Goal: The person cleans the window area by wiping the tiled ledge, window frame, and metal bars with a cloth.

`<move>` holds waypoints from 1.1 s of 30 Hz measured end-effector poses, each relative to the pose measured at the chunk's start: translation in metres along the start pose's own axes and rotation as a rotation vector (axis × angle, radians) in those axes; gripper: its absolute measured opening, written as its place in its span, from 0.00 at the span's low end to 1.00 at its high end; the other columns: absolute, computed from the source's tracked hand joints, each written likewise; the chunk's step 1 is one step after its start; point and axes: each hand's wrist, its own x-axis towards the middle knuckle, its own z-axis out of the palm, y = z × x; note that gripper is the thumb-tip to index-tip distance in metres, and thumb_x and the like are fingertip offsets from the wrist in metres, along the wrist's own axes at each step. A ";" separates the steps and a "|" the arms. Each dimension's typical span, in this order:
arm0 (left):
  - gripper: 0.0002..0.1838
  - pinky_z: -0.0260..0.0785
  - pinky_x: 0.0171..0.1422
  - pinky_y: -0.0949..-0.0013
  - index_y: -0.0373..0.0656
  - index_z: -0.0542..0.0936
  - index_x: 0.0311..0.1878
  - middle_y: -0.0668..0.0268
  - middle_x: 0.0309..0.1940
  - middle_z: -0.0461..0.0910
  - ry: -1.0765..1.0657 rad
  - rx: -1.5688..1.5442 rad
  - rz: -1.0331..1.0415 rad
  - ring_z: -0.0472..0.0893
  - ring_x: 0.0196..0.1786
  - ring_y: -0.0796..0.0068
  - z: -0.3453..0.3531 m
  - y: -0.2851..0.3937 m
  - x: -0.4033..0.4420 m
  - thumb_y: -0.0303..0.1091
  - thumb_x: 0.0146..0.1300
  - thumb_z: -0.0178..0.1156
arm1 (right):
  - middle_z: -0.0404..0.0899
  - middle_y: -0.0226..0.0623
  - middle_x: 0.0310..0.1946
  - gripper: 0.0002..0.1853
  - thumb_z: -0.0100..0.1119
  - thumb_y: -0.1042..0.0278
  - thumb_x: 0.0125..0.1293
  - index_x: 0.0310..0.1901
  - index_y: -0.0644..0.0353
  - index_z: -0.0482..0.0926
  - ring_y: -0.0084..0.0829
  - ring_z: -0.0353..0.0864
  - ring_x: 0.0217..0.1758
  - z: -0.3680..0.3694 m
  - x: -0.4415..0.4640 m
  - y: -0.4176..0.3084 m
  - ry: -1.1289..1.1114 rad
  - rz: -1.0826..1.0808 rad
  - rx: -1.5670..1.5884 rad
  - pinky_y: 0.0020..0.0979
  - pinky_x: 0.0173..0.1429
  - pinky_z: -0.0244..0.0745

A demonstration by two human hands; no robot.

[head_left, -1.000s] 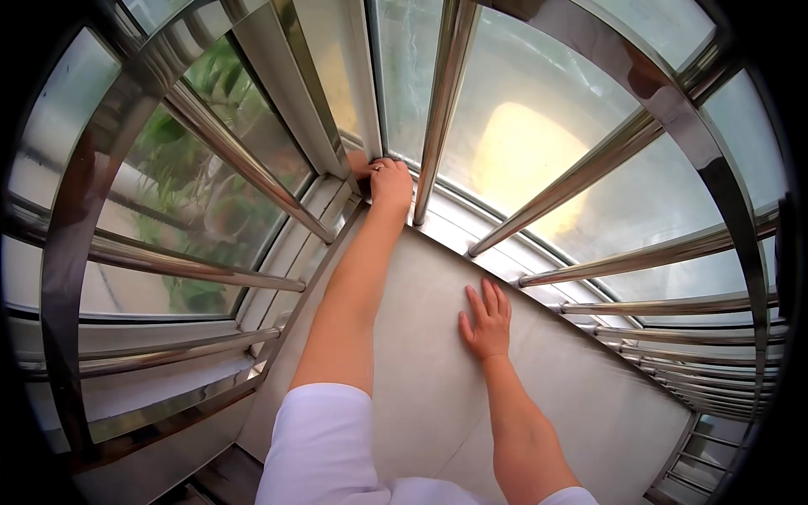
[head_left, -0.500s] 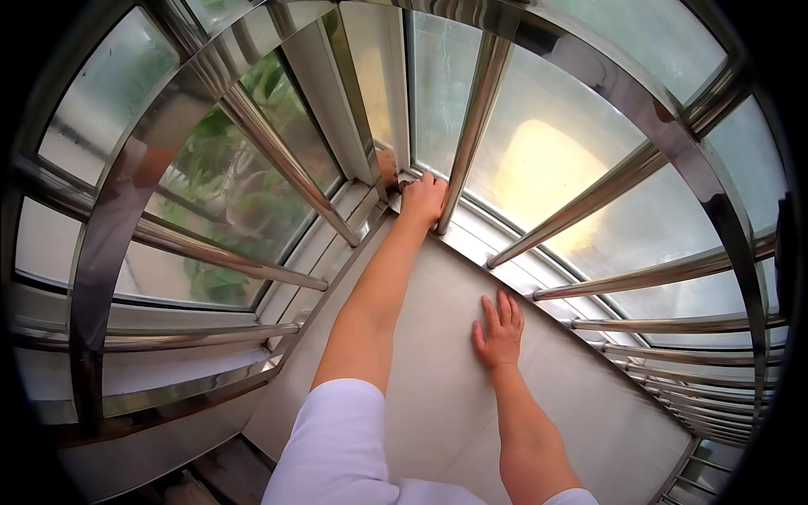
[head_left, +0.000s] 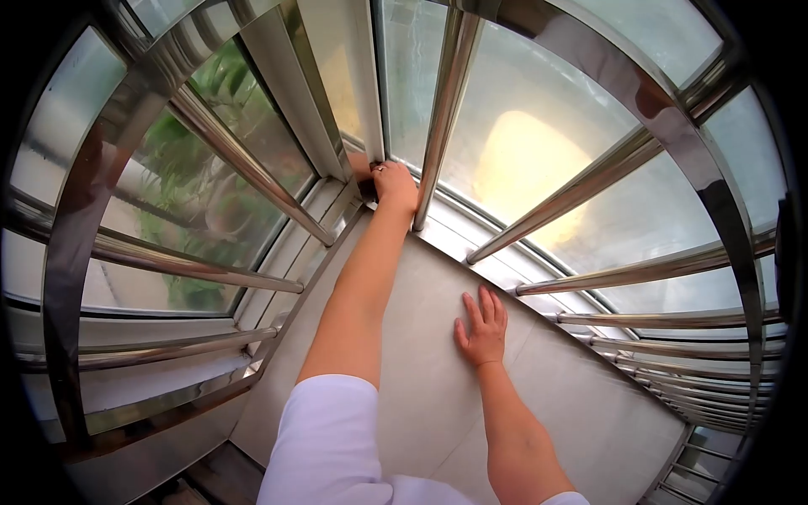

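Note:
My left hand (head_left: 394, 187) reaches into the corner between the metal bars, at the foot of the window frame. Its fingers are curled round a small dark thing (head_left: 368, 190), mostly hidden, that I cannot make out. A ring shows on one finger. To the right, my right hand (head_left: 483, 326) lies flat on the pale tiled surface (head_left: 429, 337), fingers spread, just short of the edge below the bars. Nothing is in it.
Upright steel bars (head_left: 439, 126) stand before the windows on both sides. A curved steel rail (head_left: 720, 181) arches over at the right, another (head_left: 67, 278) at the left. Green plants (head_left: 210, 168) show through the left glass. White sills (head_left: 454, 237) run along the bars.
The view swung right and then back left. My left hand was nearer the upright bar half a second ago and is now back at the corner post. My right hand stays flat.

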 end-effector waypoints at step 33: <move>0.15 0.75 0.52 0.59 0.45 0.86 0.39 0.57 0.42 0.84 -0.362 0.042 0.307 0.83 0.47 0.54 -0.087 -0.047 -0.108 0.36 0.48 0.59 | 0.64 0.38 0.68 0.27 0.60 0.58 0.57 0.61 0.47 0.74 0.43 0.60 0.70 -0.004 -0.004 -0.002 -0.007 0.019 -0.001 0.47 0.72 0.55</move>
